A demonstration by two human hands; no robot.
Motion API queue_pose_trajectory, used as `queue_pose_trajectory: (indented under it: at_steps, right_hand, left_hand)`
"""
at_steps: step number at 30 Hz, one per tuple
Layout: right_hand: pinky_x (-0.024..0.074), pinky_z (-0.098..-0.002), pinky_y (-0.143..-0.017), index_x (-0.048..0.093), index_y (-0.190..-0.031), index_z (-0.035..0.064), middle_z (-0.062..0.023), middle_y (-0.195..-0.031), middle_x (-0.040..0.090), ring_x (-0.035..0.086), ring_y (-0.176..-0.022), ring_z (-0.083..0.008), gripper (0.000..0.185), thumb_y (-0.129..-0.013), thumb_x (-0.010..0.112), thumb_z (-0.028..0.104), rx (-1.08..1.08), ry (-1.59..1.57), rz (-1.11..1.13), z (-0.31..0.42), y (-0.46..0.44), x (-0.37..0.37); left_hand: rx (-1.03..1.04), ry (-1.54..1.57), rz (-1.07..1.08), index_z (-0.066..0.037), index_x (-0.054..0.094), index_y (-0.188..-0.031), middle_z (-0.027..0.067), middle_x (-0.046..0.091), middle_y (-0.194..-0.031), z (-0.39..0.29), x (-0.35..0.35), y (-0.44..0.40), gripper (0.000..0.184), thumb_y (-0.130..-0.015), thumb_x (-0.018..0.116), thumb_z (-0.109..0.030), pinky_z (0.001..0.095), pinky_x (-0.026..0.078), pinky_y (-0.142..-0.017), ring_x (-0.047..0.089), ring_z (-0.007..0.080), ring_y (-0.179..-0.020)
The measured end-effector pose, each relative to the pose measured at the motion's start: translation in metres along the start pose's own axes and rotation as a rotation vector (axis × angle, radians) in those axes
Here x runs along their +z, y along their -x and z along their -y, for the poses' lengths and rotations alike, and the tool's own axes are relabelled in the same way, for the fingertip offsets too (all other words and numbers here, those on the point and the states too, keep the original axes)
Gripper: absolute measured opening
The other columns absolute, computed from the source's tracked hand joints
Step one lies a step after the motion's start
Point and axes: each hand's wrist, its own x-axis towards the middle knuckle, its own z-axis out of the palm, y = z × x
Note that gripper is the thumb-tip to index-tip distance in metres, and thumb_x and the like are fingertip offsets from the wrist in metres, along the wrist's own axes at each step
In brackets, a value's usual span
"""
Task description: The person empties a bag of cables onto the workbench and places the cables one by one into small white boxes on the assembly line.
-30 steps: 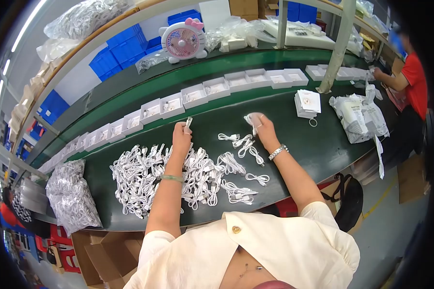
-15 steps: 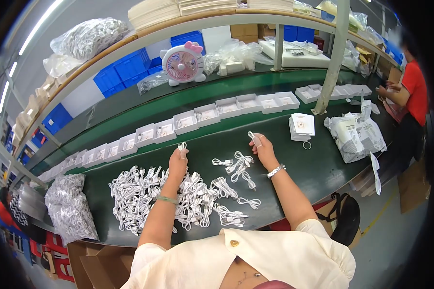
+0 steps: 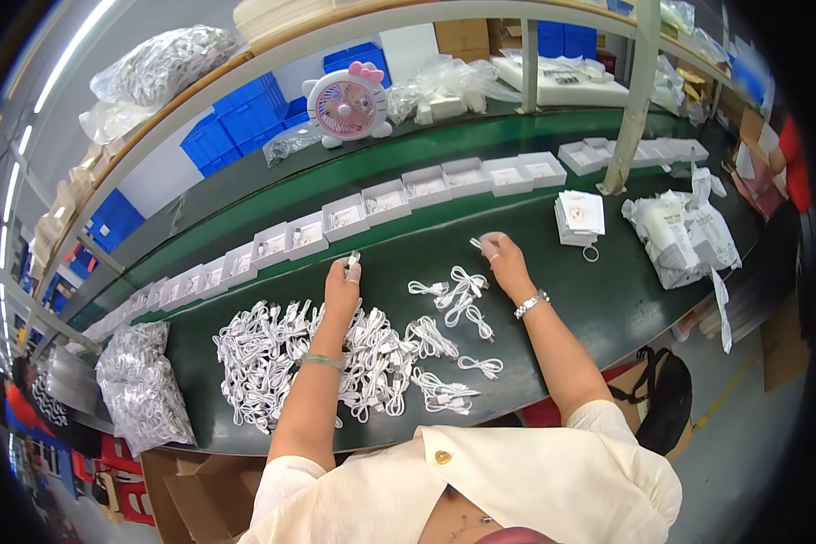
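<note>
At far left on the dark green surface [image 3: 621, 299], clear bag [image 3: 145, 390] packed with white cables. Behind it, row of open white boxes [image 3: 311, 252], set side by side along a green strip and extending toward upper right, with small contents in several. Farther back, stacked blue bins [image 3: 236, 131]. Right of the bag, broad heap of cables [image 3: 258, 367], bundled and overlapping, partly covered by the left forearm. Beyond the heap, near the row, left hand [image 3: 342, 288], pinching a white cable [image 3: 354, 260] between thumb and fingers, with one end exposed. Behind the row, pink-and-white fan [image 3: 346, 109] on a ledge. At center, just beside the heap, smaller scatter of bundled cables [image 3: 465, 286] between the two forearms. Just beyond the scatter, right hand [image 3: 508, 263], pinching a second white cable [image 3: 475, 243], mostly hidden, with a tip protruding at left. Farther right, stack of white cards [image 3: 582, 218] with a ring [image 3: 590, 254] at its near edge; then crumpled plastic bag [image 3: 675, 231]. At far right, another person [image 3: 796, 168] in red, only partly visible.
</note>
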Motion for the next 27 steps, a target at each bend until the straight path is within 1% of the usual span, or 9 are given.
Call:
queue_pose_trajectory:
  at_steps: [5, 8, 9, 11, 15, 18, 21, 26, 27]
  right_hand:
    - [0.0476, -0.0260, -0.064, 0.060, -0.103, 0.0024, -0.0058, -0.085, 0.062, 0.057, -0.072, -0.0121, 0.019, -0.089, 0.057, 0.015, -0.010, -0.027, -0.017, -0.002, 0.006, 0.001]
    - [0.0482, -0.0259, -0.066, 0.061, -0.106, 0.0011, -0.0066, -0.086, 0.062, 0.059, -0.075, -0.0123, 0.021, -0.088, 0.057, 0.012, 0.004, 0.010, -0.005, 0.003, 0.009, 0.001]
    - [0.0486, -0.0256, -0.066, 0.061, -0.106, 0.0011, -0.0068, -0.086, 0.063, 0.060, -0.075, -0.0124, 0.021, -0.088, 0.056, 0.011, 0.066, -0.041, 0.018, 0.004, 0.008, 0.000]
    - [0.0494, -0.0249, -0.064, 0.061, -0.106, 0.0013, -0.0065, -0.086, 0.063, 0.060, -0.073, -0.0120, 0.020, -0.089, 0.055, 0.012, 0.236, -0.137, 0.041, 0.011, -0.002, -0.002]
    - [0.0501, -0.0243, -0.060, 0.061, -0.106, 0.0008, -0.0075, -0.089, 0.065, 0.062, -0.071, -0.0126, 0.021, -0.091, 0.053, 0.013, 0.221, -0.127, -0.005, 0.019, -0.055, -0.010]
    - [0.0504, -0.0243, -0.060, 0.062, -0.104, 0.0001, -0.0077, -0.087, 0.065, 0.063, -0.070, -0.0128, 0.021, -0.090, 0.054, 0.013, 0.188, -0.047, -0.061, 0.017, -0.112, -0.013]
    - [0.0516, -0.0272, -0.064, 0.064, -0.102, 0.0000, -0.0115, -0.087, 0.067, 0.064, -0.068, -0.0156, 0.022, -0.088, 0.055, 0.014, 0.157, 0.226, -0.127, 0.001, -0.165, -0.007]
    - [0.0489, -0.0409, -0.079, 0.065, -0.102, 0.0015, -0.0187, -0.097, 0.066, 0.063, -0.087, -0.0352, 0.028, -0.087, 0.055, 0.022, -0.039, 0.656, -0.143, -0.044, -0.214, 0.007]
    - [0.0489, -0.0409, -0.079, 0.065, -0.102, 0.0015, -0.0187, -0.097, 0.066, 0.063, -0.087, -0.0352, 0.028, -0.087, 0.055, 0.022, -0.038, 0.662, -0.133, -0.049, -0.215, 0.011]
  left_hand:
    - [0.200, 0.032, -0.014, 0.000, 0.057, -0.106, 0.0104, 0.060, -0.081, 0.031, 0.009, -0.010, 0.023, -0.090, 0.055, -0.015, 0.0331, 0.046, -0.070, 0.058, 0.0215, -0.074]
    - [0.023, 0.156, 0.212, -0.002, 0.057, -0.107, 0.0061, 0.058, -0.076, 0.018, 0.007, -0.005, 0.020, -0.090, 0.053, -0.011, 0.0272, 0.046, -0.059, 0.056, 0.0139, -0.065]
    - [0.023, 0.166, 0.217, -0.002, 0.057, -0.107, 0.0061, 0.058, -0.076, 0.008, 0.006, -0.005, 0.020, -0.090, 0.053, -0.011, 0.0272, 0.046, -0.059, 0.056, 0.0139, -0.065]
    - [-0.215, 0.317, 0.299, -0.004, 0.056, -0.108, 0.0053, 0.058, -0.078, -0.018, 0.002, -0.009, 0.019, -0.091, 0.053, -0.012, 0.0237, 0.045, -0.053, 0.055, 0.0114, -0.062]
    - [-0.199, 0.537, 0.351, -0.003, 0.054, -0.111, 0.0068, 0.061, -0.082, -0.057, 0.016, -0.029, 0.025, -0.095, 0.046, -0.020, 0.0235, 0.046, -0.052, 0.056, 0.0116, -0.062]
    - [-0.290, 0.782, 0.415, -0.002, 0.052, -0.113, 0.0077, 0.061, -0.085, -0.074, 0.037, -0.031, 0.026, -0.096, 0.045, -0.021, 0.0237, 0.049, -0.054, 0.058, 0.0124, -0.065]
    - [-0.353, 0.889, 0.460, -0.003, 0.052, -0.116, 0.0064, 0.060, -0.087, -0.070, 0.054, -0.030, 0.026, -0.096, 0.046, -0.019, 0.0232, 0.050, -0.055, 0.058, 0.0115, -0.068]
    - [-0.408, 0.872, 0.485, -0.003, 0.052, -0.116, 0.0047, 0.059, -0.086, -0.062, 0.063, -0.024, 0.025, -0.096, 0.046, -0.016, 0.0236, 0.049, -0.059, 0.057, 0.0108, -0.069]
    - [-0.416, 0.879, 0.481, -0.003, 0.052, -0.116, 0.0047, 0.059, -0.086, -0.059, 0.061, -0.024, 0.025, -0.096, 0.046, -0.016, 0.0236, 0.049, -0.059, 0.057, 0.0108, -0.069]
